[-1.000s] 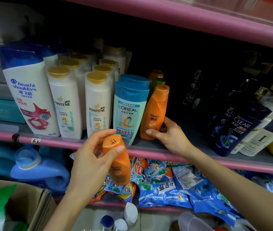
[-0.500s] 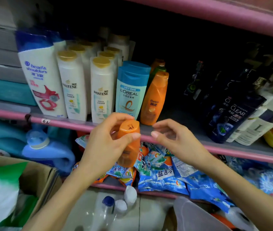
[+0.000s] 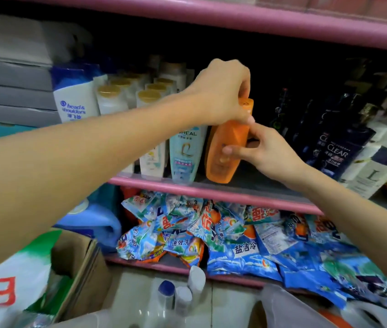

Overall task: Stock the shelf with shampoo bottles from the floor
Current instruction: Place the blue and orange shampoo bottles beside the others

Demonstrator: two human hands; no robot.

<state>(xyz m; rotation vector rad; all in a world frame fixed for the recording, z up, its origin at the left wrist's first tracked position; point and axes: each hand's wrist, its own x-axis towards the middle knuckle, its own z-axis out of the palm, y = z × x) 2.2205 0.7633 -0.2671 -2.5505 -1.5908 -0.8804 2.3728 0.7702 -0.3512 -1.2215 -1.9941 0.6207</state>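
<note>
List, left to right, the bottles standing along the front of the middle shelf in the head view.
Head & Shoulders bottle → gold-capped white bottles → L'Oreal bottle → orange bottle, gripped at its cap by the left hand and steadied by the right hand → dark Clear bottle → white bottle.

A single wide-angle view is given, taken from the head and aimed forward and slightly down. The pink shelf [image 3: 211, 190] is seen from close range, at about the level of its bottles, with straight lines bent toward the edges. The floor [image 3: 135, 294] is caught along the bottom edge. No second view is supplied.
</note>
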